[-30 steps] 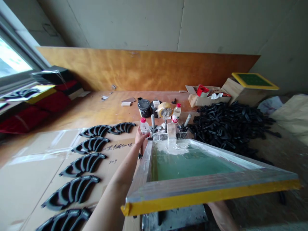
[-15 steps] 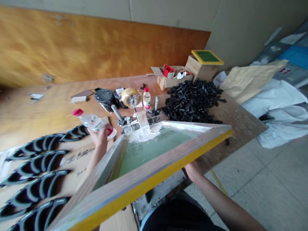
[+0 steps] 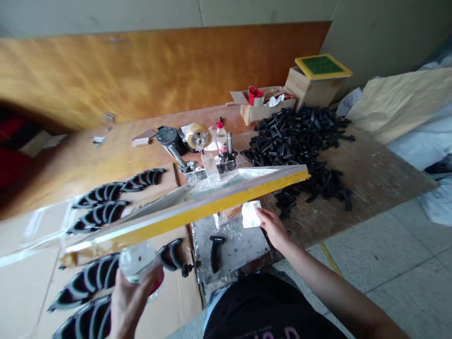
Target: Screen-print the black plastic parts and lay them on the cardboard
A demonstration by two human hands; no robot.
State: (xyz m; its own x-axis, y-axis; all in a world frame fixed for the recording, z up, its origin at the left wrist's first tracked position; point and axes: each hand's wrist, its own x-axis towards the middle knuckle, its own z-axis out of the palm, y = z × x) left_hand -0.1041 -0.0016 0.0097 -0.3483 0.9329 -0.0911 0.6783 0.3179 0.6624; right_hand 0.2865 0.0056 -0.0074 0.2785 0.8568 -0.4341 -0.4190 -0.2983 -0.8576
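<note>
One bottle [image 3: 137, 260] slants in the left hand [image 3: 127, 299]; right hand [image 3: 272, 227] pinches white scrap [image 3: 250, 215].

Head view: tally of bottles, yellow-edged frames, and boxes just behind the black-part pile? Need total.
Bottles: 2 (held bottle, standing bottle)
Yellow-edged frames: 2 (large frame, small frame)
Boxes: 2 (open carton, box under small frame)
Total: 6

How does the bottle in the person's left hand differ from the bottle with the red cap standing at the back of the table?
The held bottle is slanted in the left hand; the standing bottle is upright on the table.
The held bottle is blurred, its cap hard to make out; the standing bottle plainly shows a red cap.
Both are see-through with some red on them.
</note>
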